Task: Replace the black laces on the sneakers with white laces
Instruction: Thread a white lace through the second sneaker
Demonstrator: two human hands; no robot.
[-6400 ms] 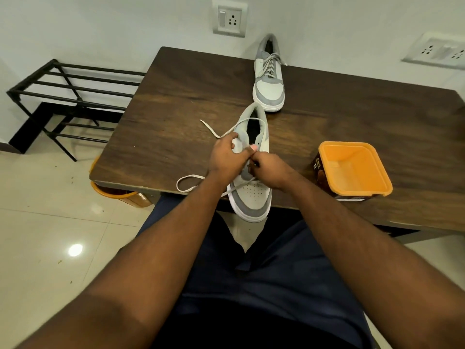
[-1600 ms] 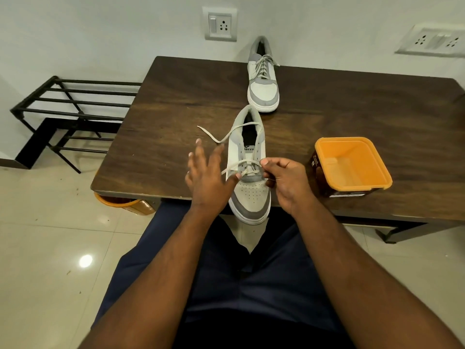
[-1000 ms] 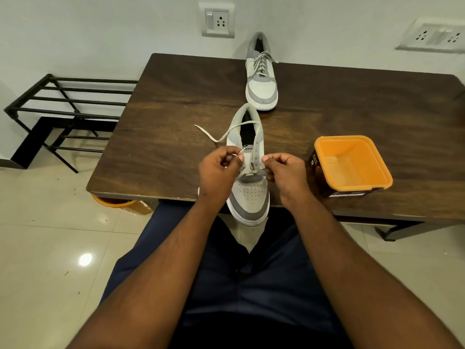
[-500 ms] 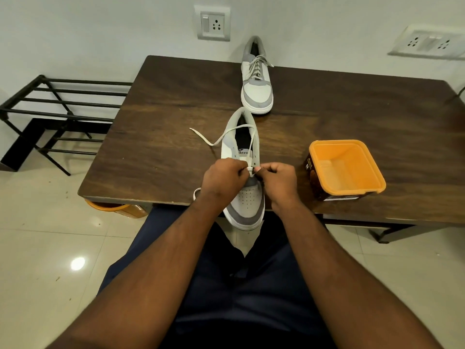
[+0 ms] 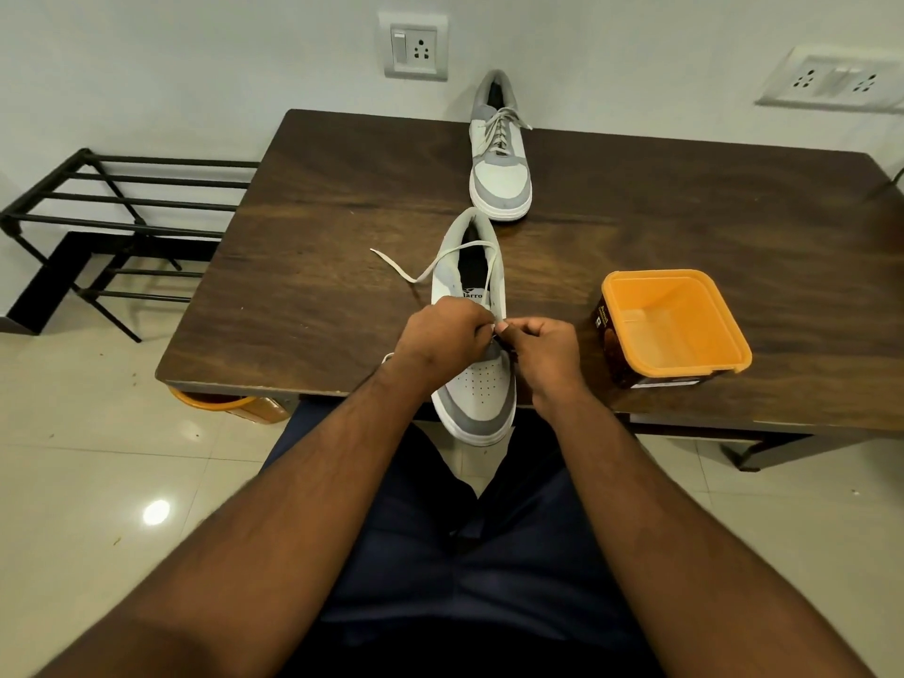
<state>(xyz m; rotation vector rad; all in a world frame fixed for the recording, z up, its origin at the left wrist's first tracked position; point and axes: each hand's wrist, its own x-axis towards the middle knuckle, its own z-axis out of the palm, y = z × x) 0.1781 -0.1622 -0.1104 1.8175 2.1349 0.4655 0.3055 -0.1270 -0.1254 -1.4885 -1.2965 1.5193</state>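
A white and grey sneaker (image 5: pixel 482 384) lies at the table's front edge, its toe hanging over toward me. A white lace (image 5: pixel 416 271) runs from its eyelets, loops over the heel opening and trails left on the table. My left hand (image 5: pixel 440 335) and my right hand (image 5: pixel 540 347) meet over the lower eyelets, fingers curled, each pinching the lace there. The eyelets under my fingers are hidden. A second sneaker (image 5: pixel 500 159), fully laced in white, stands at the table's far edge against the wall.
A brown tub with an orange lid (image 5: pixel 672 325) sits on the dark wooden table (image 5: pixel 303 266) right of the near sneaker. A black metal rack (image 5: pixel 98 212) stands on the floor at left. An orange bucket (image 5: pixel 220 403) shows under the table's front left corner.
My left hand went from spread open beside the sneaker to curled on the lace. Both hands have closed in together over the lower eyelets.
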